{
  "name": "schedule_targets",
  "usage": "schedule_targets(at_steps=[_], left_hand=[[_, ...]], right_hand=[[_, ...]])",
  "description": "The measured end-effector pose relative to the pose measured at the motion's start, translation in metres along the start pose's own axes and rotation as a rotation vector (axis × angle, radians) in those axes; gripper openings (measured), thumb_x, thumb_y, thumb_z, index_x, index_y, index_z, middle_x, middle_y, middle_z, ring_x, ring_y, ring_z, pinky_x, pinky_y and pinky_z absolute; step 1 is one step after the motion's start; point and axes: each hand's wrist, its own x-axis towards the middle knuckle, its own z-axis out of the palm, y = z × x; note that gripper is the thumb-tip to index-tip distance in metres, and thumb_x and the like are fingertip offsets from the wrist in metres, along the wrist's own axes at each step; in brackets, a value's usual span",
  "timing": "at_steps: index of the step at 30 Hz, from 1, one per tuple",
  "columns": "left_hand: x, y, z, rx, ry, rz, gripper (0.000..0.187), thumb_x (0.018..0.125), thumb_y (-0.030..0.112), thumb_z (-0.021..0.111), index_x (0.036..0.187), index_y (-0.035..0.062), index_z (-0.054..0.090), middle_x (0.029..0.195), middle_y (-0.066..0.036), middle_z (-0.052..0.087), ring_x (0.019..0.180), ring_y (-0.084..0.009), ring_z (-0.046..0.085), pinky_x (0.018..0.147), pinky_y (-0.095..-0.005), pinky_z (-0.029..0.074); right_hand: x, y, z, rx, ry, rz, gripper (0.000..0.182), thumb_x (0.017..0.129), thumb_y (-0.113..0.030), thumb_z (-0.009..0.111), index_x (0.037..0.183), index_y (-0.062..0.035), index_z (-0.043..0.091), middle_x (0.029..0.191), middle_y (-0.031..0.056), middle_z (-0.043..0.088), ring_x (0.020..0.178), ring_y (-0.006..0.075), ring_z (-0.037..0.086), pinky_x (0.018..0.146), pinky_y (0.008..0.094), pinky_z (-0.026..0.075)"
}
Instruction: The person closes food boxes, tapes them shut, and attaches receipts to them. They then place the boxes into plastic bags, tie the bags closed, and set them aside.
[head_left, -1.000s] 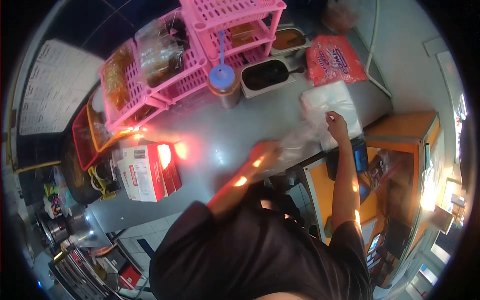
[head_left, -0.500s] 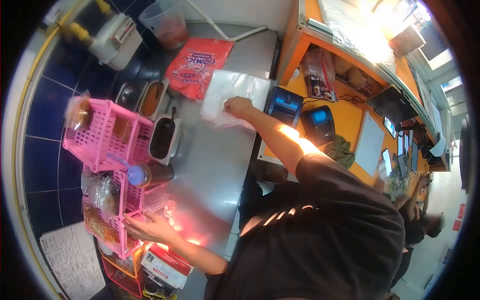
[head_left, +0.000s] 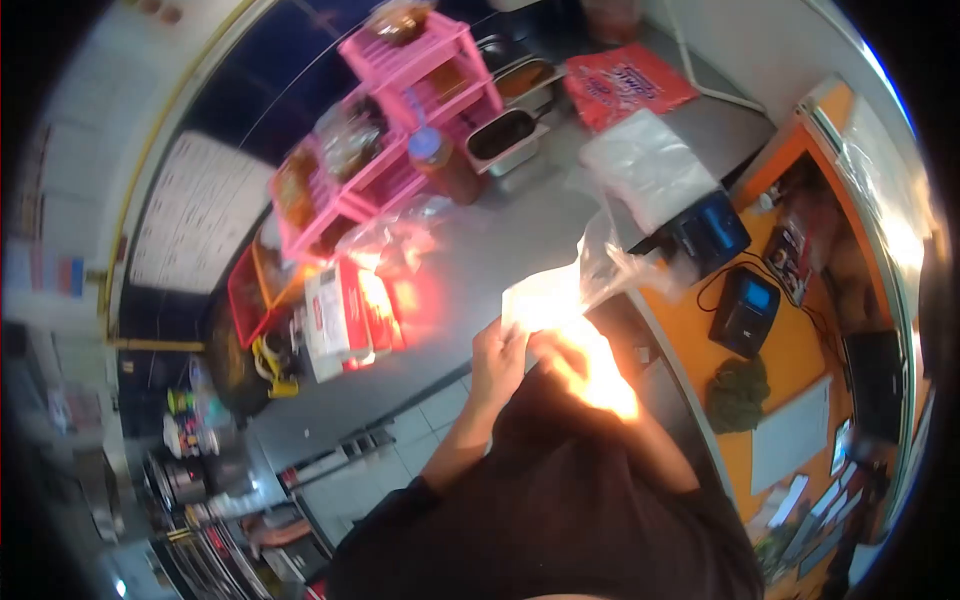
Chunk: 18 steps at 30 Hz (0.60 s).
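Both of my hands are close together in front of my body, near the counter's front edge. A clear plastic bag point(head_left: 606, 262) extends up from them, its lower part washed out by bright light. My left hand point(head_left: 498, 362) is closed with its fingers pinched on the bag's lower edge. My right hand point(head_left: 572, 352), in strong glare, is closed at the bag's other side. Beyond them a stack of clear bags point(head_left: 648, 168) lies on the steel counter point(head_left: 540, 222), beside a red printed bag point(head_left: 622, 85).
Pink baskets point(head_left: 385, 150) with wrapped items stand at the back left, next to a blue-capped bottle point(head_left: 440, 162) and a metal tray point(head_left: 505, 140). A white-and-red box point(head_left: 335, 318) is at the left. Two black devices point(head_left: 745, 310) stand right.
My right hand has left the bag stack and come back toward my body. My left hand has moved from the pink baskets to meet it, and a clear bag is now between them. The view has turned.
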Motion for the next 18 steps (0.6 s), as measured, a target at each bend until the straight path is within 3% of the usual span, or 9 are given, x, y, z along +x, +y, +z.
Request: schedule_targets(at_steps=[2, 3, 6, 7, 8, 10, 14, 17, 18], left_hand=[[-0.032, -0.005, 0.007, 0.144, 0.082, 0.142, 0.023, 0.099, 0.008, 0.053, 0.116, -0.0007, 0.066, 0.090, -0.011, 0.068, 0.078, -0.0149, 0.064, 0.069, -0.0312, 0.052], [-0.051, 0.011, 0.010, 0.119, -0.007, 0.144, 0.022, 0.101, 0.010, 0.052, 0.113, -0.0025, 0.066, 0.088, -0.008, 0.067, 0.076, -0.0128, 0.062, 0.068, -0.0299, 0.050], [-0.102, 0.005, 0.019, -0.067, -0.269, -0.003, 0.043, 0.096, -0.004, 0.053, 0.135, 0.0110, 0.062, 0.094, -0.009, 0.070, 0.078, -0.0148, 0.065, 0.068, -0.0302, 0.053], [-0.114, 0.012, 0.017, -0.041, -0.296, 0.056, 0.046, 0.094, -0.004, 0.054, 0.137, 0.0122, 0.060, 0.097, -0.010, 0.071, 0.078, -0.0174, 0.066, 0.068, -0.0314, 0.054], [-0.124, 0.021, 0.014, -0.022, -0.321, 0.113, 0.050, 0.093, -0.004, 0.055, 0.140, 0.0133, 0.058, 0.099, -0.011, 0.071, 0.077, -0.0199, 0.066, 0.067, -0.0327, 0.054], [-0.139, 0.009, 0.006, 0.137, -0.187, 0.226, 0.052, 0.092, -0.002, 0.057, 0.141, 0.0140, 0.056, 0.102, -0.011, 0.071, 0.077, -0.0237, 0.067, 0.067, -0.0348, 0.055], [-0.169, 0.008, -0.039, 0.423, 0.178, 0.210, 0.052, 0.088, 0.000, 0.057, 0.139, 0.0094, 0.056, 0.110, -0.019, 0.068, 0.097, -0.0402, 0.067, 0.082, -0.0426, 0.056], [-0.186, -0.024, -0.104, 0.953, 0.671, 0.405, 0.032, 0.086, 0.008, 0.060, 0.117, 0.0081, 0.068, 0.101, -0.017, 0.069, 0.091, -0.0410, 0.065, 0.073, -0.0461, 0.054], [-0.201, -0.051, -0.121, 0.893, 0.674, 0.252, 0.024, 0.088, 0.010, 0.060, 0.111, 0.0083, 0.068, 0.096, -0.016, 0.069, 0.084, -0.0386, 0.066, 0.069, -0.0470, 0.054]], right_hand=[[-0.022, 0.034, -0.002, -0.205, 0.419, -0.423, 0.030, 0.091, -0.011, 0.072, 0.114, 0.0007, 0.058, 0.110, 0.0127, 0.063, 0.099, 0.0181, 0.060, 0.084, 0.0342, 0.051], [-0.023, 0.059, 0.006, -0.346, 0.623, -0.578, 0.052, 0.084, -0.008, 0.078, 0.129, -0.0003, 0.052, 0.130, 0.0160, 0.055, 0.118, 0.0211, 0.054, 0.097, 0.0333, 0.046], [-0.033, 0.116, 0.022, 0.306, 0.308, -0.144, 0.064, 0.089, -0.013, 0.073, 0.144, -0.0026, 0.041, 0.138, 0.0124, 0.049, 0.128, 0.0231, 0.049, 0.105, 0.0333, 0.043], [-0.036, 0.122, 0.026, 0.296, 0.230, 0.224, 0.067, 0.094, -0.021, 0.069, 0.150, -0.0039, 0.037, 0.132, 0.0093, 0.054, 0.119, 0.0202, 0.056, 0.098, 0.0317, 0.049], [-0.035, 0.133, 0.018, 0.290, -0.192, 0.316, 0.067, 0.096, -0.028, 0.067, 0.151, -0.0048, 0.036, 0.124, 0.0075, 0.061, 0.104, 0.0160, 0.062, 0.087, 0.0299, 0.054], [-0.063, 0.188, 0.034, 0.757, -0.358, 0.377, 0.051, 0.096, -0.029, 0.067, 0.139, -0.0053, 0.052, 0.109, 0.0045, 0.067, 0.092, 0.0127, 0.064, 0.077, 0.0289, 0.053], [-0.088, 0.173, 0.057, 0.518, -0.237, 0.498, 0.036, 0.099, -0.029, 0.064, 0.121, -0.0018, 0.065, 0.105, 0.0024, 0.068, 0.093, 0.0115, 0.064, 0.075, 0.0274, 0.052], [-0.078, 0.169, 0.049, -0.074, -0.268, 0.371, 0.029, 0.101, -0.028, 0.059, 0.113, -0.0041, 0.070, 0.103, 0.0045, 0.070, 0.094, 0.0193, 0.066, 0.080, 0.0323, 0.051], [-0.073, 0.131, 0.055, -0.530, -0.315, 0.182, 0.028, 0.100, -0.028, 0.058, 0.113, -0.0061, 0.069, 0.107, 0.0061, 0.068, 0.095, 0.0247, 0.065, 0.085, 0.0382, 0.051]])
